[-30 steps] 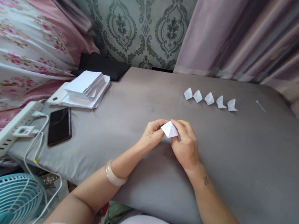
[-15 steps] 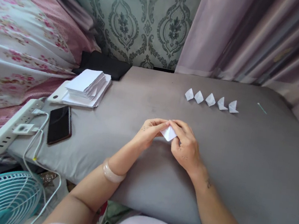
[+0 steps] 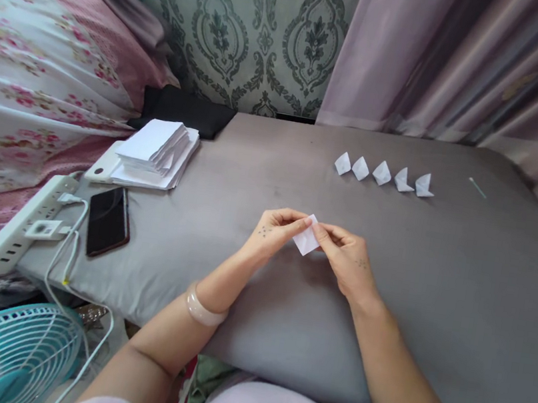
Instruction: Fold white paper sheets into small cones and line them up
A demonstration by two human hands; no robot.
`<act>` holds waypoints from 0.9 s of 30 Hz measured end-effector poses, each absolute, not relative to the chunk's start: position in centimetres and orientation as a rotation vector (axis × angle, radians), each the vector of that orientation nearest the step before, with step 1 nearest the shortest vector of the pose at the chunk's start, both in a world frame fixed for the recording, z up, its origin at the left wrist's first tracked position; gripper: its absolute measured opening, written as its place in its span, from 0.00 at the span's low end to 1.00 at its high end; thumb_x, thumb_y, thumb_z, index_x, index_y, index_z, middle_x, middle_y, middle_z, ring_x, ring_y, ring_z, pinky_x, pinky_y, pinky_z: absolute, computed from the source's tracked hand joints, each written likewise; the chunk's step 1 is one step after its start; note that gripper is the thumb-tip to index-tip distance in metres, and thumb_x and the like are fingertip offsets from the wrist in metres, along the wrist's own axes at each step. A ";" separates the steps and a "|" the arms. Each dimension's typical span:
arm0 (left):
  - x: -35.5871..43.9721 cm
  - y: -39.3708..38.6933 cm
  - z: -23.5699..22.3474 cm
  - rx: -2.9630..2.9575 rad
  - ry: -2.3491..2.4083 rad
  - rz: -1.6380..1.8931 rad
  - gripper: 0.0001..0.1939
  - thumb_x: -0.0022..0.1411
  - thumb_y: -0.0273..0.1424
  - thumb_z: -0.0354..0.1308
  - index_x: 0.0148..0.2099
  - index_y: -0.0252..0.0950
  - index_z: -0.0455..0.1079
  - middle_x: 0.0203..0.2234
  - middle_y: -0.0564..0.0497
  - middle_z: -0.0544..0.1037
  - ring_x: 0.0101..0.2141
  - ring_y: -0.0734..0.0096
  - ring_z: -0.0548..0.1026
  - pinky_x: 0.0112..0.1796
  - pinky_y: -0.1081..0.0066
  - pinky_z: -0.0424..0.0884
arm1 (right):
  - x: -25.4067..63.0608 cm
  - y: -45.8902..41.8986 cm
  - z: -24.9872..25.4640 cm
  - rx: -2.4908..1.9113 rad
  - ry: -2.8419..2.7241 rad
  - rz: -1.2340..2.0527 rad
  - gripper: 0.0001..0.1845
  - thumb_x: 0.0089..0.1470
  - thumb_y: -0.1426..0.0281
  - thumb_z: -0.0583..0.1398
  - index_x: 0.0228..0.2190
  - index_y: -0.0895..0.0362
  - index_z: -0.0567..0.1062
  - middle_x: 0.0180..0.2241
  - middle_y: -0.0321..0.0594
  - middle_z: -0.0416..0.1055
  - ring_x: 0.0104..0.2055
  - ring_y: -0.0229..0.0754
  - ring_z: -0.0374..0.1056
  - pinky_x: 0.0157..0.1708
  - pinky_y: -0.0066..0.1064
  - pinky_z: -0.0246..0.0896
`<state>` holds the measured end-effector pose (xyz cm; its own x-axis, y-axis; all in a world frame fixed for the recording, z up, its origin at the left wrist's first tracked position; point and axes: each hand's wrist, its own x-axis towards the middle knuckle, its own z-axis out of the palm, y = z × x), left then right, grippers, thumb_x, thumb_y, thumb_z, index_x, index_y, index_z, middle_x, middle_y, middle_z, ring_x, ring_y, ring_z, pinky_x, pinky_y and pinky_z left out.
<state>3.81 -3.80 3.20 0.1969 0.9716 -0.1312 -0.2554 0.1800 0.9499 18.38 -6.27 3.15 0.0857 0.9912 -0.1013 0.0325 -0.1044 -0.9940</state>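
A small folded piece of white paper (image 3: 306, 239), diamond-shaped with one corner pointing down, is held up between both hands over the grey cloth surface. My left hand (image 3: 277, 230) pinches its left side, thumb on the near face. On the right edge, my right hand (image 3: 347, 257) grips it between thumb and fingers. The fingertips behind the paper are mostly hidden. Farther back on the right stands a row of several folded white paper pieces (image 3: 382, 173), the two rightmost opened into a more angular shape.
On the left lie a stack of white paper (image 3: 152, 150), a black phone (image 3: 108, 221) and a white power strip (image 3: 17, 228) with cables. A turquoise fan (image 3: 6, 351) stands at the lower left. A thin pale stick (image 3: 478, 187) lies at the far right.
The paper now shows a flatter, fuller diamond with its top corner visible between the thumbs. My right hand has turned and shifted slightly right. The view has tilted a little.
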 end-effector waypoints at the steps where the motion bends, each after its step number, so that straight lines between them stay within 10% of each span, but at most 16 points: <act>1: 3.8 -3.7 3.1 0.973 0.959 1.068 0.13 0.49 0.38 0.69 0.32 0.32 0.78 0.27 0.48 0.79 0.29 0.73 0.72 0.34 0.71 0.67 | 18.4 -6.2 3.2 -1.356 -1.111 1.232 0.18 0.46 0.54 0.66 0.33 0.55 0.82 0.31 0.41 0.79 0.35 0.43 0.73 0.36 0.34 0.68; 27: 3.3 -3.2 2.0 0.828 1.009 0.871 0.15 0.47 0.35 0.71 0.34 0.29 0.77 0.25 0.49 0.77 0.26 0.75 0.74 0.32 0.72 0.69 | 19.4 -5.9 2.9 -1.359 -1.014 1.692 0.13 0.48 0.62 0.68 0.33 0.58 0.82 0.32 0.40 0.78 0.32 0.33 0.72 0.30 0.20 0.69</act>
